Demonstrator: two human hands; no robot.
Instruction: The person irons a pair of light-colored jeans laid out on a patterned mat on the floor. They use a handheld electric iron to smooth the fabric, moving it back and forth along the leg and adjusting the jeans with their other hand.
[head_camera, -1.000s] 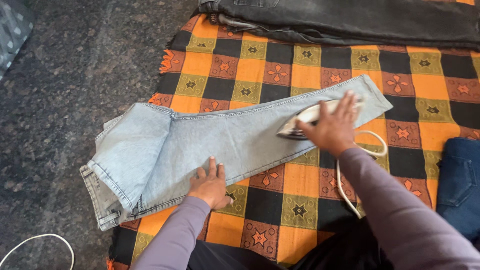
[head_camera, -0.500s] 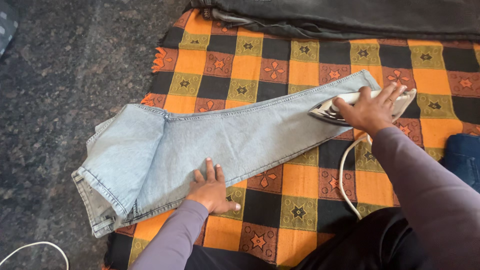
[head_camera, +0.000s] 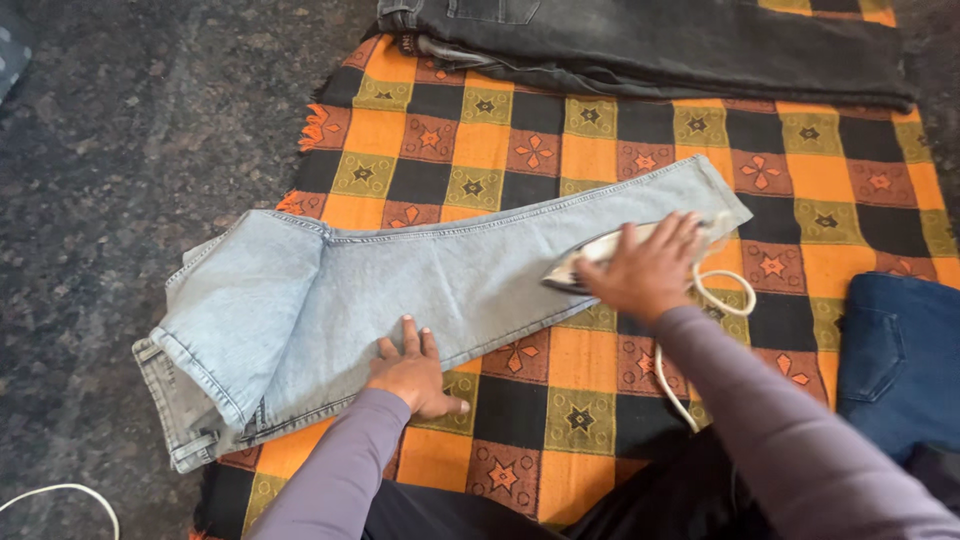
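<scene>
I'm pressing the light-blue jeans (head_camera: 420, 290), laid across the checked blanket (head_camera: 600, 400). My right hand (head_camera: 645, 268) grips the iron (head_camera: 585, 262) near the hem; my left hand (head_camera: 412, 372) lies flat, pinning the lower seam. Next, I'd judge, needs a steady glide toward the waistband.

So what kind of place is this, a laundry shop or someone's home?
Probably a home, though I can't be sure: light blue jeans are being ironed on a checked orange and black blanket spread over a dark speckled stone floor, not on an ironing board.
</scene>
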